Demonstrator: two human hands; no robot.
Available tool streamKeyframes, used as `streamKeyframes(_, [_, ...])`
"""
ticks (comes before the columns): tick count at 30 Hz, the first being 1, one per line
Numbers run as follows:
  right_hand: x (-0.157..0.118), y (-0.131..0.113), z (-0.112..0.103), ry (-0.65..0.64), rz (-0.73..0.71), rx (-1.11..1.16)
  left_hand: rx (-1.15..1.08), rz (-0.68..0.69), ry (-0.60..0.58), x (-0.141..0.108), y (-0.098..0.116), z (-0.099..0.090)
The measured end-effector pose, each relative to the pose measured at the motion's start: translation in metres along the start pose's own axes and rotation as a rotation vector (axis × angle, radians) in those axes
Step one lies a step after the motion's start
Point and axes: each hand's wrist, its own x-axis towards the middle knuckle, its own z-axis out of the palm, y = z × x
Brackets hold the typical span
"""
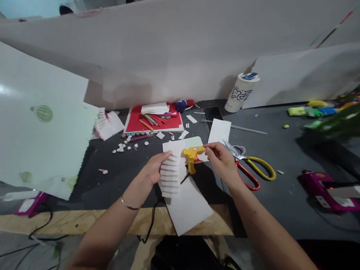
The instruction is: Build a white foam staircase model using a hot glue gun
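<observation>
Between my hands a yellow glue gun (192,155) lies on white sheets, its black cord running down to the left. My left hand (151,169) is closed on a white ridged strip (170,178), held by its upper left edge. A long white board (188,209) lies partly beneath the strip and reaches past the table's front edge. My right hand (220,159) has its thumb and forefinger together at the right end of the glue gun; what is between the fingertips is too small to make out.
Scissors (250,168) with red and yellow handles lie right of my right hand. Behind are a phone (214,113), a white cup (242,92) and markers on a red board (135,117). White pebbles (121,147) are scattered at left; a purple power strip (326,193) sits at right.
</observation>
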Motion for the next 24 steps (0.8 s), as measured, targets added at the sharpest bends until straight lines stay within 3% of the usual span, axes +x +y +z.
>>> streamKeyframes(3, [-0.003,0.000,0.001,-0.067,-0.096,-0.246,-0.053,-0.005,0.083,0.000,0.002,-0.005])
streamKeyframes(7, [-0.010,0.001,0.007,-0.184,-0.183,-0.647,-0.048,0.105,0.162,-0.001,0.004,-0.007])
streamKeyframes(10, [-0.015,-0.001,0.015,-0.212,-0.191,-0.819,-0.051,0.166,0.201,0.000,0.005,-0.006])
streamKeyframes(16, [-0.019,-0.008,0.030,-0.267,-0.150,-0.973,-0.049,0.247,0.227,0.006,-0.002,-0.008])
streamKeyframes(24, [-0.019,-0.003,0.027,-0.314,-0.149,-0.931,-0.096,0.300,0.268,0.014,-0.010,-0.012])
